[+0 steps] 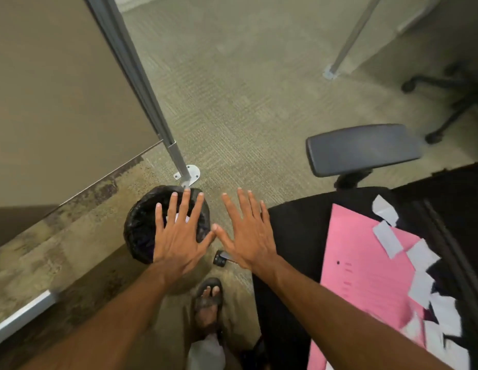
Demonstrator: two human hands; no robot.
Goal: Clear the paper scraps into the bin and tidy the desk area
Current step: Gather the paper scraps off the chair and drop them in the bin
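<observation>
Paper scraps (387, 237) lie loose on the pink sheet (366, 276) over the office chair (294, 236), right of the bin (141, 231); light and flimsy, best gathered by pinching. Left hand (179, 236) and right hand (246, 233) hover empty, fingers spread

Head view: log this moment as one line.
left hand: open, empty, above bin | right hand: open, empty | paper scraps: on pink sheet

Beige carpet (246, 89), cubicle partition (53, 89), office chair (363, 148).
</observation>
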